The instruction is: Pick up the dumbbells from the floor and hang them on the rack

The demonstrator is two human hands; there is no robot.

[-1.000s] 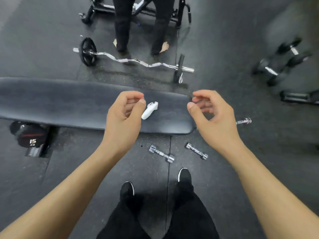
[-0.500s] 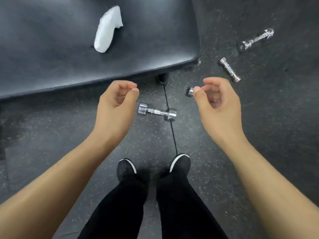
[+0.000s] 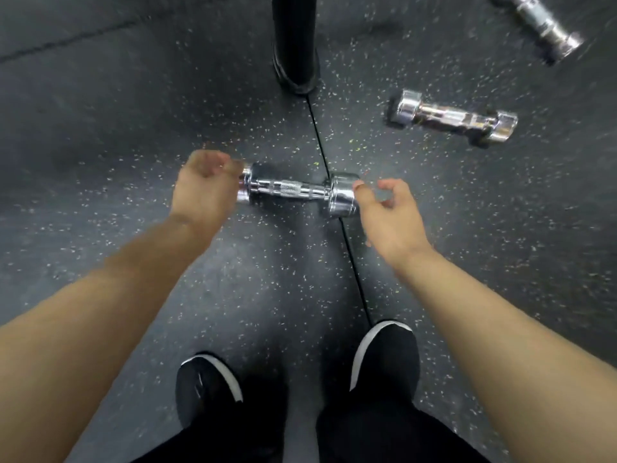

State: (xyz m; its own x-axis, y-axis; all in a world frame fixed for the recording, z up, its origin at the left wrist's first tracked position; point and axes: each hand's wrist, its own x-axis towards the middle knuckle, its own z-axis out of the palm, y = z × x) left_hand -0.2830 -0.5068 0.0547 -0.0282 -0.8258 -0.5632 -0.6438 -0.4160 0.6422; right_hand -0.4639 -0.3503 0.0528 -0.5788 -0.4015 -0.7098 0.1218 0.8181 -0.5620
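Chrome dumbbell [image 3: 290, 190] lies on the speckled floor [image 3: 100, 128], across a seam, between both hands. Left hand [image 3: 203, 192], blurred, covers its left end with curled fingers; I cannot tell whether they touch it. Right hand [image 3: 389, 215] hangs just beside its right head, fingers loosely curled and holding nothing. Second dumbbell [image 3: 450, 120] and third dumbbell [image 3: 541, 26] lie right of a black post [image 3: 293, 38].

The near dumbbell [image 3: 293, 190] lies crosswise on the floor [image 3: 100, 128], ahead of the left shoe [image 3: 208, 392] and right shoe [image 3: 384, 355]. Its right head sits on the floor seam [image 3: 354, 262], which runs from the right shoe forward to the foot of a post [image 3: 293, 41] standing behind the dumbbell. The left hand [image 3: 203, 188] covers its left head and the right hand [image 3: 387, 215] is just beside its right head; contact cannot be told. A middle dumbbell [image 3: 452, 120] lies right of the post, and a far dumbbell [image 3: 541, 26] lies behind it, further right.
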